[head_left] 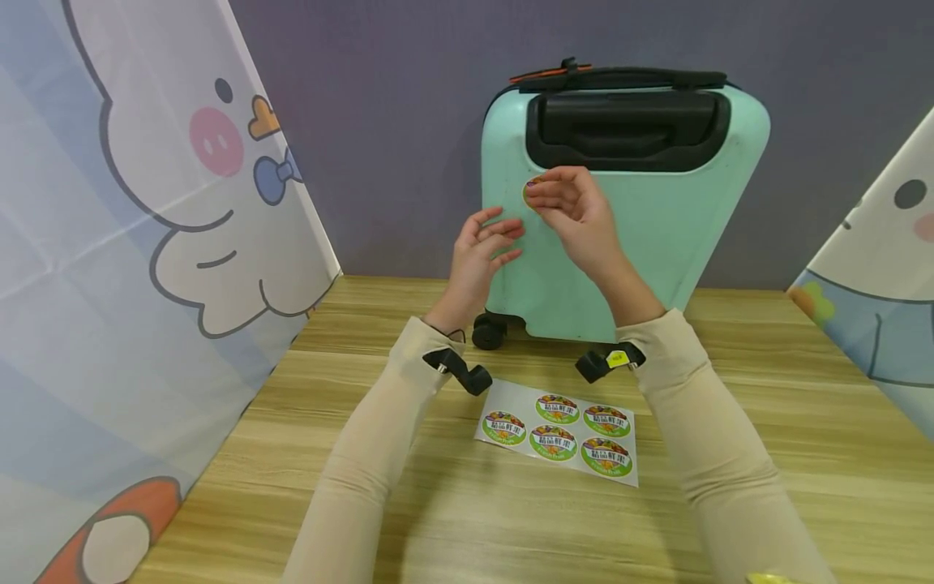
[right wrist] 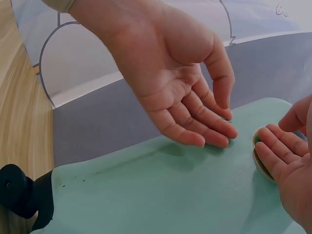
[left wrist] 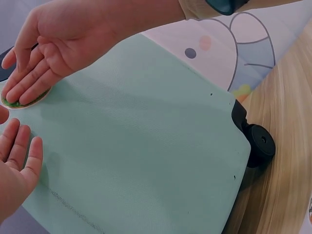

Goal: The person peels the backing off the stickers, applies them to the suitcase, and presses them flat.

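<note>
A mint-green suitcase [head_left: 569, 284] stands upright at the back of the table. Near its upper left, a round fruit-printed sticker [head_left: 529, 192] lies against the shell. My right hand [head_left: 582, 217] covers much of it, its nearly straight fingers [left wrist: 33, 87] resting flat over the sticker and its thumb held apart. Just to the lower left is my left hand [head_left: 481, 253], beside the suitcase's left edge, fingers extended, slightly bent and spread, holding nothing. Whether its fingertips [right wrist: 222, 141] touch the shell, I cannot tell.
On the wooden table [head_left: 350, 341], in front of the suitcase, lies a white sheet [head_left: 511, 392] with several round fruit stickers. The suitcase has a black handle recess [head_left: 627, 130] and a black wheel [head_left: 489, 331]. Cartoon-printed cloths [head_left: 182, 243] hang at both sides.
</note>
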A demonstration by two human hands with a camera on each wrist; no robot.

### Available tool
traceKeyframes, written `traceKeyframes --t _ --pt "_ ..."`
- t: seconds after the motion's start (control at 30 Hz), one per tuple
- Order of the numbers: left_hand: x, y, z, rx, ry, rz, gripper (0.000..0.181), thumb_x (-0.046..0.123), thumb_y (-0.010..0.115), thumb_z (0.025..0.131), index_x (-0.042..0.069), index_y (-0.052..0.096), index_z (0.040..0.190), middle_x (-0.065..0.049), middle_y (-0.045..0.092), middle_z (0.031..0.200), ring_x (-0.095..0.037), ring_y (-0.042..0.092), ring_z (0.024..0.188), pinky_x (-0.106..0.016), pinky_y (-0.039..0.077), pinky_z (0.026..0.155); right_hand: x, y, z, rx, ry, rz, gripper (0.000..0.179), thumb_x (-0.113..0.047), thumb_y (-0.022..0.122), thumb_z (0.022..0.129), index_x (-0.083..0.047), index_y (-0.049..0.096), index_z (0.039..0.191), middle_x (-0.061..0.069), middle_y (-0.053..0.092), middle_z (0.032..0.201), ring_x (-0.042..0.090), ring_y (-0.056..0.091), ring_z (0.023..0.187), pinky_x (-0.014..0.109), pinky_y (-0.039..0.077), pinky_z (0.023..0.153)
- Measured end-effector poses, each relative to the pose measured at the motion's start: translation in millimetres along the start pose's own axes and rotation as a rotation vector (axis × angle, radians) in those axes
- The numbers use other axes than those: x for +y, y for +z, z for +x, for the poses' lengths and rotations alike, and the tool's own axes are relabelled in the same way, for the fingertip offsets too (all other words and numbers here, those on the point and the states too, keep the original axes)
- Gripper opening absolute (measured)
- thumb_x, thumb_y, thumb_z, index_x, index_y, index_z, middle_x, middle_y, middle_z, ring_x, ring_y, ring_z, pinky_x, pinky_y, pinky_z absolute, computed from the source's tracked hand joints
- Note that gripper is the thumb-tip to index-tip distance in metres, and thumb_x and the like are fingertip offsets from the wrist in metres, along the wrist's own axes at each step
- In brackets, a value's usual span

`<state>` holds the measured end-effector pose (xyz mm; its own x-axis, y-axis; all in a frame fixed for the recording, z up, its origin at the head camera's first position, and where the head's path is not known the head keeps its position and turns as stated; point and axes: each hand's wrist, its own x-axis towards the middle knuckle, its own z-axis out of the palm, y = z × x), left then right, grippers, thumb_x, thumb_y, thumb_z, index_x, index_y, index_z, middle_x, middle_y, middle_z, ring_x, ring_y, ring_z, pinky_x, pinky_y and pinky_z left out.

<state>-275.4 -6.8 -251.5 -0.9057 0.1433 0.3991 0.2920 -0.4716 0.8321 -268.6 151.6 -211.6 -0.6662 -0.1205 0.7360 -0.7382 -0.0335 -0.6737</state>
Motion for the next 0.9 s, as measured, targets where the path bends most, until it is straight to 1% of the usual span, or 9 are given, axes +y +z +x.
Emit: traceKeyframes --t 0.2,0.3,0.43,0.53,0.63,0.73,0.9 --pt "0.1 0.1 -0.1 0.0 -0.001 0.007 0.04 -0.007 0.049 0.097 0.004 0.046 0.136 -0.013 0.063 0.119 -0.028 0.061 0.112 -0.043 0.051 0.093 4 -5 -6.2 0.001 0.063 -0.03 0.026 0.012 0.053 0.096 0.007 0.051 0.121 0.011 0.067 0.11 0.017 0.066 0.099 0.028 0.051 0.094" --pt "-0.2 -0.2 0.3 0.006 -0.006 0.013 0.04 -0.007 0.049 0.097 0.004 0.046 0.135 -0.013 0.063 0.12 -0.026 0.061 0.112 -0.041 0.052 0.091 4 -9 -9.6 -0.001 0.076 -0.02 0.025 0.011 0.052 0.096 0.007 0.051 0.121 0.01 0.067 0.11 0.017 0.066 0.1 0.028 0.051 0.094" --pt "-0.6 -0.4 0.7 0.011 -0.002 0.011 0.04 -0.008 0.05 0.096 0.004 0.046 0.135 -0.015 0.063 0.12 -0.027 0.062 0.111 -0.041 0.052 0.09 3 -16 -12.9 0.005 0.061 -0.005 0.027 0.013 0.051 0.095 0.005 0.052 0.121 0.01 0.068 0.109 0.019 0.066 0.1 0.028 0.052 0.092" --pt "-0.9 -0.7 0.9 0.014 0.002 0.011 0.04 -0.008 0.05 0.096 0.004 0.047 0.134 -0.016 0.063 0.12 -0.027 0.062 0.11 -0.04 0.052 0.089 1 -21 -13.6 0.018 0.049 0.005 0.028 0.014 0.051 0.094 0.002 0.053 0.12 0.007 0.07 0.107 0.018 0.067 0.098 0.027 0.052 0.09" --pt "-0.8 -0.8 0.7 0.016 0.001 0.014 0.04 -0.007 0.05 0.096 0.003 0.047 0.135 -0.016 0.064 0.119 -0.026 0.062 0.109 -0.04 0.052 0.088 0 -25 -12.9 0.039 0.048 0.027 0.029 0.015 0.05 0.093 0.0 0.054 0.118 0.005 0.071 0.103 0.018 0.068 0.096 0.025 0.053 0.088" --pt "-0.4 -0.7 0.2 0.016 -0.002 0.016 0.04 -0.007 0.05 0.096 0.003 0.047 0.135 -0.014 0.064 0.118 -0.025 0.062 0.109 -0.039 0.052 0.089 -2 -27 -11.6 0.062 0.038 0.027 0.03 0.016 0.051 0.092 -0.002 0.055 0.116 0.004 0.071 0.101 0.017 0.068 0.094 0.024 0.053 0.087" --pt "-0.8 -1.2 -0.2 0.014 -0.002 0.019 0.04 -0.007 0.05 0.097 0.004 0.047 0.135 -0.013 0.064 0.118 -0.026 0.062 0.11 -0.04 0.052 0.089 -7 -29 -8.8 0.089 0.011 0.022 0.032 0.016 0.051 0.092 -0.004 0.056 0.116 0.005 0.072 0.101 0.018 0.069 0.093 0.025 0.053 0.086"
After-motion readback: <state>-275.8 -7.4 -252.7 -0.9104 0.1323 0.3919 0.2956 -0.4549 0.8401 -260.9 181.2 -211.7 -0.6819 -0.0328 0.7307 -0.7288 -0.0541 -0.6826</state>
